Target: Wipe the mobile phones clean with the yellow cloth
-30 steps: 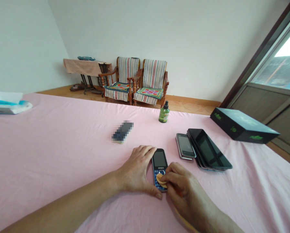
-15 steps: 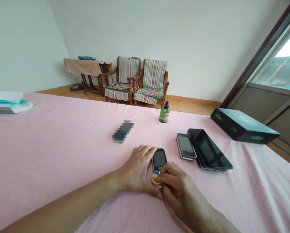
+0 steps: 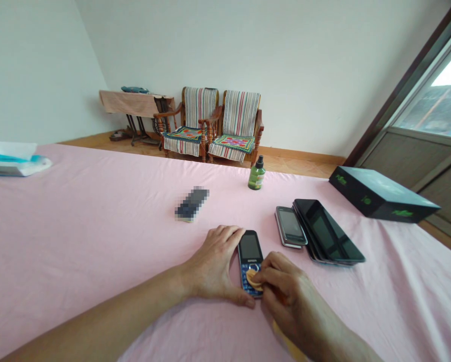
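Note:
A keypad mobile phone with a dark screen and blue keys lies face up on the pink cloth. My left hand braces it from the left, fingers at its top edge and thumb by its bottom end. In the fingers of my right hand is a bunched yellow cloth, pressed onto the phone's keys. Part of that cloth also shows below the right wrist; the rest is hidden by the hand.
Right of my hands lie a stack of dark tablets and a smaller phone stack. Farther off stand a green spray bottle and a black box. A pixelated dark object lies left of centre, and a tissue pack at far left.
My right hand and the yellow cloth have shifted slightly right over the keys, uncovering more of the keypad. My left hand stays at the phone's side.

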Motion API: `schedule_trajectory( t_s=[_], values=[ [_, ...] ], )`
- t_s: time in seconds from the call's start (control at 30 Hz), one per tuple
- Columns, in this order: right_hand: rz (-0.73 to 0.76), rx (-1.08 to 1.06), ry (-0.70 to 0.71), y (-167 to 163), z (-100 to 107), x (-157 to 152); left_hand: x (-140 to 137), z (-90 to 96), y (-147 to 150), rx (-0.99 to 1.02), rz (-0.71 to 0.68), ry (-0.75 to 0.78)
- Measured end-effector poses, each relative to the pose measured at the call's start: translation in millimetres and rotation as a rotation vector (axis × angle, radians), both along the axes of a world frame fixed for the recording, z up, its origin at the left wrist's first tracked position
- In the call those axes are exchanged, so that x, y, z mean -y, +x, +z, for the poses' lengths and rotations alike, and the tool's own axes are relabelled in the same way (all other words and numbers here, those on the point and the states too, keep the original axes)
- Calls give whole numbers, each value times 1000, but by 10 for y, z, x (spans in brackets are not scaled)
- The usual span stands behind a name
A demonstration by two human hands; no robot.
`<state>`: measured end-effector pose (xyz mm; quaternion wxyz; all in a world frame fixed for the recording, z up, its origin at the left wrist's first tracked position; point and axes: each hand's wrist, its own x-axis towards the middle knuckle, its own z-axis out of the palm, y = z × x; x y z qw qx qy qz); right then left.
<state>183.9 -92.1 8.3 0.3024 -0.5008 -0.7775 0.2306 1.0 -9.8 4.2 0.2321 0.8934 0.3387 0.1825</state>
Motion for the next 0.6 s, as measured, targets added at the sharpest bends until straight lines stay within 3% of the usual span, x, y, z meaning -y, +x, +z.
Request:
schedule_trajectory(
  t_s=[0.4, 0.6],
  values=[
    [-88, -46, -36, 201, -54, 33, -1, 1, -12, -33, -1, 0],
    [-129, -45, 33, 310, -70, 16, -5, -20, -23, -20, -3, -3]
  ],
)
